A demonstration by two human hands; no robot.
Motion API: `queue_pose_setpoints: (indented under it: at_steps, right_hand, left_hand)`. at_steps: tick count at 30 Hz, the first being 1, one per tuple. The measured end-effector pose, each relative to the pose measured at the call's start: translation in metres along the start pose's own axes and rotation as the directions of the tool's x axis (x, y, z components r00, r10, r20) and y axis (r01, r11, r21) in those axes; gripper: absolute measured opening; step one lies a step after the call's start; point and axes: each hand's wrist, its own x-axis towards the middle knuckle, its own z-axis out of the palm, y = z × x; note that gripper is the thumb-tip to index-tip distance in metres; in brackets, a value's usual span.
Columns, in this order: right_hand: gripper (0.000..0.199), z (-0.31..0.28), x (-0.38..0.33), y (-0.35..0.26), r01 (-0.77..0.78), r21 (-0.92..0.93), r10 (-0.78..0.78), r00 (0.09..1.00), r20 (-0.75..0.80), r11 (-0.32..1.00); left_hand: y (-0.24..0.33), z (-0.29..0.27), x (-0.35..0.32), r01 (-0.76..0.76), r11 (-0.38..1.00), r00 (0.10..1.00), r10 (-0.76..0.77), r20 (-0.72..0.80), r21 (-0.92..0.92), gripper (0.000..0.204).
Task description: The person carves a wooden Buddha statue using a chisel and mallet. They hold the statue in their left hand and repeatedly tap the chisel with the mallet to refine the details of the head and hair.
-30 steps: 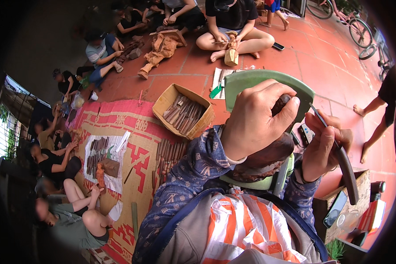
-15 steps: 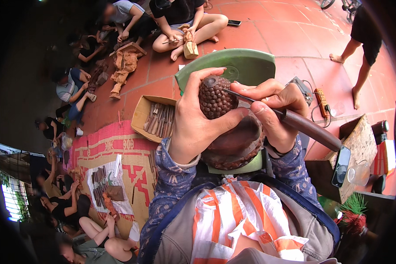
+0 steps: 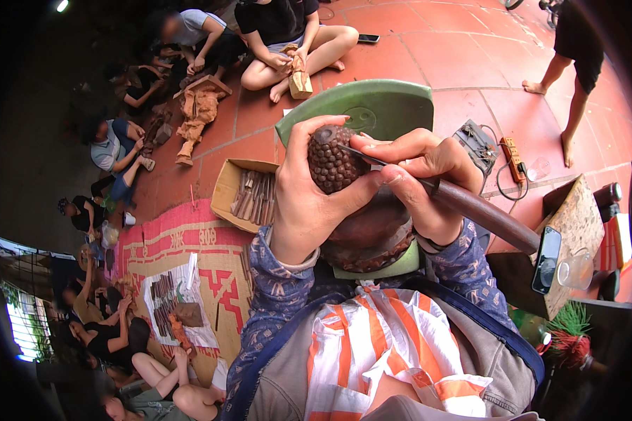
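Observation:
A dark brown wood carving (image 3: 333, 167), its top covered in rows of round bumps, stands upright close in front of me. My left hand (image 3: 295, 193) wraps round its left side, fingers over the far side and thumb across the front. In my right hand (image 3: 435, 172) is a wood-carving chisel (image 3: 491, 219) with a long dark round handle. The handle slopes down to the right, and the thin blade reaches the bumps near the carving's top. My right thumb lies by my left thumb. Both hands hide parts of the carving's smooth lower body.
A green plastic seat (image 3: 393, 95) surrounds the carving. At the left are a cardboard box (image 3: 222, 205) of chisels and a patterned mat (image 3: 228, 245). A wooden block (image 3: 586, 217) bears a phone (image 3: 546, 259) at the right; an orange power strip (image 3: 514, 160) lies beyond. Several people sit around.
My hands and the carving appear slightly lower and further left. The chisel's blade has shifted a little over the bumps; both grips stay the same.

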Motion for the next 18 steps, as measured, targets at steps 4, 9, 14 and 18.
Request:
queue_pose_setpoints:
  at_steps: [4,9,14,18]
  right_hand:
    - [0.018,0.005,0.000,-0.001,0.031,-0.014,-0.031,0.999,-0.020,0.999]
    - [0.017,-0.004,0.006,0.013,-0.043,0.218,0.044,0.999,0.001,0.975]
    - [0.018,-0.010,0.007,0.024,-0.045,0.298,0.036,0.999,0.035,0.953]
    - [0.021,-0.008,0.007,0.017,0.007,0.164,-0.015,0.999,0.051,0.986]
  left_hand:
    - [0.001,0.001,-0.001,0.020,1.000,1.000,-0.020,-0.016,-0.015,0.058]
    - [0.001,0.002,0.000,-0.012,0.999,0.999,0.013,-0.037,0.033,0.055]
    - [-0.002,0.004,0.001,-0.028,0.999,0.998,0.030,-0.050,0.041,0.055]
    - [-0.001,0.004,0.000,-0.024,1.000,0.999,0.024,-0.044,-0.003,0.055]
